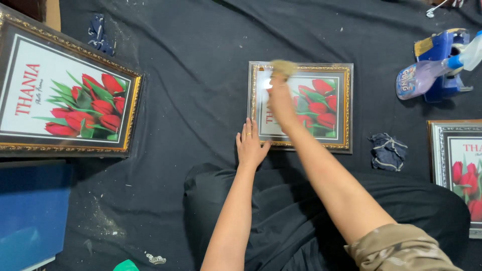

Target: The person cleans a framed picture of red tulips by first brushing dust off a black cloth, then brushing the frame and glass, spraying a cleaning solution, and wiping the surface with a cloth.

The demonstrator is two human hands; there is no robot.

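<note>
The whole work surface is lying under a dark cloth [191,90] that is showing wrinkles, pale crumbs and dust; whether it is covering a floor or a tabletop cannot be told. At the centre, a small gold-edged picture frame [300,106] with a red tulip print is lying flat.

The right hand [280,100] is reaching across the frame glass toward 12 o'clock, its grip pressed around a yellowish cloth pad [283,67] at the frame's top edge. The left hand [250,144] is resting flat at the frame's 7 o'clock corner, fingers spread and touching the frame edge, pinching nothing.

At 9 o'clock, well apart, a larger frame [65,90] with the same tulip print is lying tilted. At 3 o'clock, a third frame [454,170] is lying partly out of view. A crumpled dark rag [387,151] is sitting between the centre frame and that one. At 2 o'clock, a spray bottle [427,75] is lying on its side against a blue container [442,50]. At 8 o'clock, a blue board [30,211] is lying at the cloth's edge.
</note>
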